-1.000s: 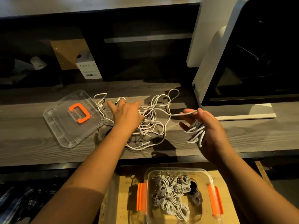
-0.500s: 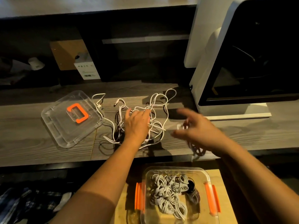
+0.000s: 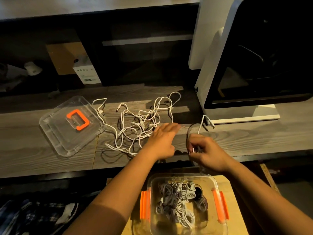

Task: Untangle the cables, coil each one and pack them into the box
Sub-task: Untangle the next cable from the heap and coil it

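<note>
A tangle of white cables (image 3: 140, 126) lies on the grey wooden bench. My left hand (image 3: 163, 139) hovers at the tangle's right edge with its fingers stretched out and blurred. My right hand (image 3: 205, 152) pinches a white cable (image 3: 202, 123) near the bench's front edge; the cable's free end rises and hooks over to the right. Below the bench, the clear box (image 3: 218, 223) with orange latches holds several coiled grey-white cables (image 3: 177, 200).
The box's clear lid (image 3: 55, 133) with an orange handle lies left of the tangle. A large white machine (image 3: 237, 65) with a dark window stands at the right rear. A small white carton (image 3: 87, 74) sits on the shelf behind.
My left hand has moved right, off the tangle's middle to its right edge. My right hand has dropped toward the bench front and now pinches a single cable instead of the earlier bundle.
</note>
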A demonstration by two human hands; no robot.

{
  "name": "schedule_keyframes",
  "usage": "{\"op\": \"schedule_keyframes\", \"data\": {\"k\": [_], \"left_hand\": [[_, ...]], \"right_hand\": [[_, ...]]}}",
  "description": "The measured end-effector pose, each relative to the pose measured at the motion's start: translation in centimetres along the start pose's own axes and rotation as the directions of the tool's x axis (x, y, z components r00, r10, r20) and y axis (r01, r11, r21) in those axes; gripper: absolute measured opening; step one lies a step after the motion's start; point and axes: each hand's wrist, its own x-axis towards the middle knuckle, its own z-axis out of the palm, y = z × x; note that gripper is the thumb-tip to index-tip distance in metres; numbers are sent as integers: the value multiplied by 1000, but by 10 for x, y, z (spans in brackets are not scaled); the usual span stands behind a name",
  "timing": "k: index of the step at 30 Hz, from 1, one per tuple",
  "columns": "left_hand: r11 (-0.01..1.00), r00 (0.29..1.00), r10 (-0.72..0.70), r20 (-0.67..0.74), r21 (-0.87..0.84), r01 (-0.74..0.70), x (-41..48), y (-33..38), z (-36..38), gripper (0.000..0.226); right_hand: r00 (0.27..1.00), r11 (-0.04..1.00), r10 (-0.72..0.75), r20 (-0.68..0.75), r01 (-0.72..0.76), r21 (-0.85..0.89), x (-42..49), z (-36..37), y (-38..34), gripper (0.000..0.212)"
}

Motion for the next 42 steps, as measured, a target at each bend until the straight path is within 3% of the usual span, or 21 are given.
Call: {"op": "schedule_keyframes", "data": {"k": [5,8,11,15,19,22,23,25,27,29,31,34,36,38,39,42], "left_hand": [[989,997,83,-9,122,-81,9,16,10,82],[972,984,90,-155,229,-53,18,26,4,54],[922,993,57,-102,387,-13,19,22,-1,34],[911,991,-5,-135,408,60,8,6,-10,31],[935,943,198,-267,340,-100,-1,20,-15,19],[951,881,283,-379,227,-208,-9,39,-12,24],[955,870,283,-405,198,-219,-11,43,-11,25],[969,906,231,-355,168,-182,-17,53,-17,21],[987,961,90,-260,154,-51,-24,58,-22,24],[991,982,-62,-178,108,82,-30,59,-22,31],[986,977,-158,-144,33,164,-34,57,-26,32],[943,976,-216,14,-257,212,-37,46,-25,32],[804,979,-161,122,-559,202,-43,44,-23,34],[560,983,-141,120,-809,179,-53,50,-22,36],[489,987,-143,77,-861,138,-56,55,-24,35],[408,972,-199,-127,-912,-35,-59,68,-28,31]], "right_hand": [[984,985,-169,53,166,53,-10,2,-6,14],[964,968,-249,93,251,-12,-14,0,-14,11],[961,959,-264,77,270,-81,-17,-8,-16,10],[987,961,-152,-53,135,-240,-24,-29,6,13],[988,888,124,-93,-153,-434,-23,-34,24,57],[968,776,209,-136,-249,-579,-21,-19,29,29],[962,723,213,-171,-273,-635,-21,-14,30,30],[950,597,243,-198,-308,-741,-22,-10,31,35],[944,536,271,-191,-312,-784,-23,-10,29,33],[952,621,241,-186,-299,-724,-24,-11,28,28],[954,796,222,-200,-296,-528,-25,-13,25,26],[966,883,217,-141,-256,-393,-25,-13,19,25],[971,903,201,-130,-235,-360,-25,-13,14,25],[975,926,197,-106,-220,-305,-26,-11,6,33],[976,939,206,-68,-216,-268,-26,-8,2,36],[970,966,230,76,-218,-140,-28,8,-14,39]]}}
